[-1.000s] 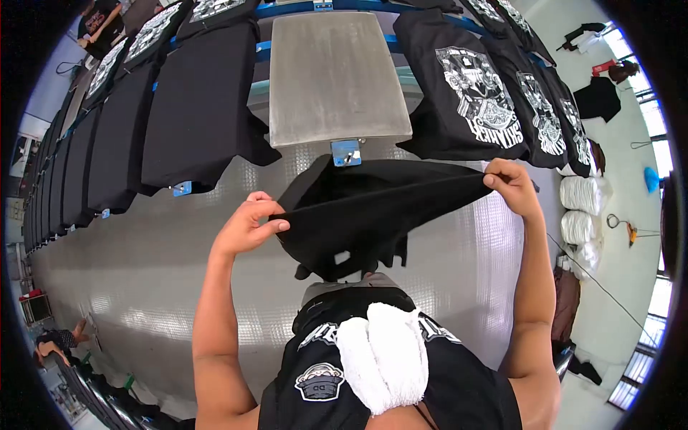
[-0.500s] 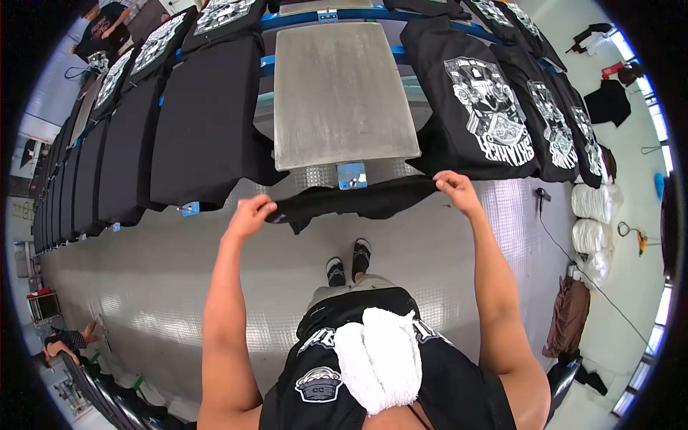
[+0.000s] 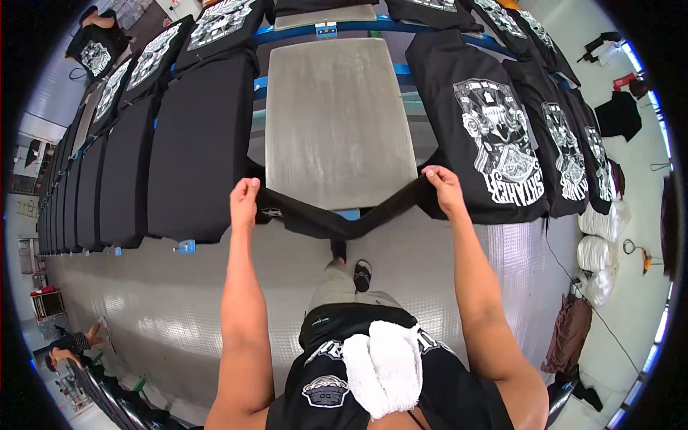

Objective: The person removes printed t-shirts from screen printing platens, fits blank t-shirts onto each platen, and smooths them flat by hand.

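A black T-shirt (image 3: 349, 226) is stretched between my two hands, its middle sagging below the front edge of a bare grey platen (image 3: 337, 122). My left hand (image 3: 244, 203) pinches one end of the cloth near the platen's front left corner. At the front right corner, my right hand (image 3: 443, 188) pinches the other end. A small pale mark shows on the cloth near my left hand. The platen lies level in front of me on a blue metal frame (image 3: 401, 69).
On the right, a black shirt with a white print (image 3: 499, 143) covers the neighbouring platen. A plain black shirt (image 3: 193, 143) covers the one on the left. Another person (image 3: 99, 44) holds a printed shirt at the far left. White bundles (image 3: 596, 240) stand along the right wall.
Both hands have moved up to the platen's front corners with the T-shirt. The cloth now sags more in the middle. My feet have shifted in a step, and the far-left person now holds a printed shirt.
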Demonstrator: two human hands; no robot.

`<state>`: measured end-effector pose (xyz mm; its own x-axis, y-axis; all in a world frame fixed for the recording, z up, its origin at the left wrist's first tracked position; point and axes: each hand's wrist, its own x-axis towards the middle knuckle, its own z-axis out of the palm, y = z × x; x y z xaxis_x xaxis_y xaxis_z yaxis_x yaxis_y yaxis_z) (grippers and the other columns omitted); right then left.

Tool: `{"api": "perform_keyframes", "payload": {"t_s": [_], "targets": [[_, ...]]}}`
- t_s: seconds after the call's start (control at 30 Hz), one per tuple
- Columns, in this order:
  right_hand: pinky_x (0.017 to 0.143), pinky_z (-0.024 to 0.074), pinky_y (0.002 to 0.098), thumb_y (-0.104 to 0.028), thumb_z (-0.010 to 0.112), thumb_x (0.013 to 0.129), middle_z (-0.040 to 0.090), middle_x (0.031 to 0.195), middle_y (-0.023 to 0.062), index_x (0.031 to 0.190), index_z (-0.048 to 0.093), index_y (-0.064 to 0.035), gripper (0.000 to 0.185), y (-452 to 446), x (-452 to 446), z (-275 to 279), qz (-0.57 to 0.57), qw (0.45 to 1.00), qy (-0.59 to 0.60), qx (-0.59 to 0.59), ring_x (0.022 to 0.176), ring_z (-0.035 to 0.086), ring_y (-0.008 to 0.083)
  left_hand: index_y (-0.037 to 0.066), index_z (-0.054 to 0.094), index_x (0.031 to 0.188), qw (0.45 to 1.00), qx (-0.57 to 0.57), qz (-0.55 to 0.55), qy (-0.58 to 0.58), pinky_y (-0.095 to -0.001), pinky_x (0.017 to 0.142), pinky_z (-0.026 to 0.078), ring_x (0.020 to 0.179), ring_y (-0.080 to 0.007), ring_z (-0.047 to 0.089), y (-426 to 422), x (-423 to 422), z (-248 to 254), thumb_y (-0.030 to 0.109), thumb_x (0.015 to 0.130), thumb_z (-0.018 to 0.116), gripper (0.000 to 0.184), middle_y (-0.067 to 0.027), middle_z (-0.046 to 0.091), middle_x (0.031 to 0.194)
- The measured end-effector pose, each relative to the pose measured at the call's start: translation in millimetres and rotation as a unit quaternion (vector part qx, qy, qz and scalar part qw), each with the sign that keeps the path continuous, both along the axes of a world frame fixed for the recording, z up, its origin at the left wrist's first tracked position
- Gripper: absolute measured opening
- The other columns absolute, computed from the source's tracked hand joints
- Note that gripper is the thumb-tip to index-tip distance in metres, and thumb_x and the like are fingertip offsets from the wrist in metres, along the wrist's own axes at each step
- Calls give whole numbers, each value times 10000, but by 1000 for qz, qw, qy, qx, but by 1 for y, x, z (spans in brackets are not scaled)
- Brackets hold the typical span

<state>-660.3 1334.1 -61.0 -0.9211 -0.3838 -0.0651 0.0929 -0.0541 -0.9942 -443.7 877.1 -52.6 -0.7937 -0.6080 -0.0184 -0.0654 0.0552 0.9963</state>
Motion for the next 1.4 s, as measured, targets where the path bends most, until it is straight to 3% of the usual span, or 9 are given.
{"api": "perform_keyframes", "payload": {"t_s": [0.13, 0.2, 0.27, 0.67, 0.87, 1.0, 1.2, 1.27, 1.4], "targets": [[852, 421, 232, -132, 613, 966, 650, 956, 21, 945, 654, 4, 144, -7, -68, 47, -45, 989, -20, -143, 907, 567, 89, 59, 586, 805, 992, 88, 41, 87, -223, 698, 410, 748, -35, 476, -38, -55, 75, 221, 999, 587, 253, 68, 512, 756], [753, 411, 217, -163, 625, 966, 580, 823, -59, 908, 651, -35, 143, -20, -93, 14, -47, 998, -1, 52, 801, 512, 44, 47, 541, 761, 982, -182, -18, -57, -238, 665, 410, 702, -47, 463, -58, -86, 32, 243, 997, 588, 311, 53, 484, 700], [696, 390, 221, -184, 649, 954, 549, 777, -75, 866, 648, -52, 159, -28, -114, -36, -29, 981, -73, 175, 755, 472, 37, 36, 519, 755, 971, -143, -35, -186, -248, 635, 381, 694, -58, 409, -81, -101, -26, 242, 981, 610, 319, 51, 445, 693], [769, 463, 264, -217, 651, 951, 623, 840, -8, 948, 643, -37, 180, -184, -412, 15, 15, 997, -64, -27, 809, 570, 88, 73, 576, 871, 995, -13, -89, -31, -235, 699, 395, 757, -45, 451, -242, -418, -9, 302, 999, 572, 262, 55, 522, 790], [795, 486, 366, -186, 826, 733, 674, 831, 103, 893, 658, -9, 292, -170, -408, 42, 285, 831, 181, 443, 801, 623, 208, 5, 639, 931, 828, -353, -368, -234, -322, 810, 466, 863, -154, 592, -237, -386, 31, 114, 693, 807, 311, -42, 640, 825], [743, 486, 379, -272, 736, 819, 647, 760, 158, 922, 661, 4, 304, -199, -480, 41, 128, 797, 396, 438, 777, 647, 275, 55, 662, 970, 818, -523, -183, -154, -420, 758, 508, 927, -331, 678, -267, -448, 31, 191, 778, 733, 246, -170, 698, 918], [837, 504, 361, -316, 779, 792, 677, 1011, 173, 1134, 644, -48, 455, -211, -509, 17, 147, 887, 254, 356, 924, 669, 288, 123, 647, 1104, 818, -517, -155, -199, -461, 843, 476, 1010, -333, 661, -257, -455, 19, 344, 783, 742, 402, -138, 707, 1007], [918, 488, 400, -320, 810, 743, 682, 1084, 172, 1194, 639, -79, 539, -209, -489, 36, 190, 761, 261, 562, 1055, 642, 330, 100, 668, 1060, 822, -491, -174, -232, -448, 858, 490, 977, -340, 669, -253, -443, 12, 290, 737, 783, 392, -150, 708, 976], [831, 510, 454, -192, 660, 780, 691, 979, 130, 1006, 647, -128, 236, -215, -535, 34, 41, 751, 419, 509, 978, 649, 369, 66, 649, 913, 815, -569, -93, -54, -440, 740, 524, 860, -356, 677, -281, -482, 19, 81, 775, 626, 142, -167, 689, 871]]}}
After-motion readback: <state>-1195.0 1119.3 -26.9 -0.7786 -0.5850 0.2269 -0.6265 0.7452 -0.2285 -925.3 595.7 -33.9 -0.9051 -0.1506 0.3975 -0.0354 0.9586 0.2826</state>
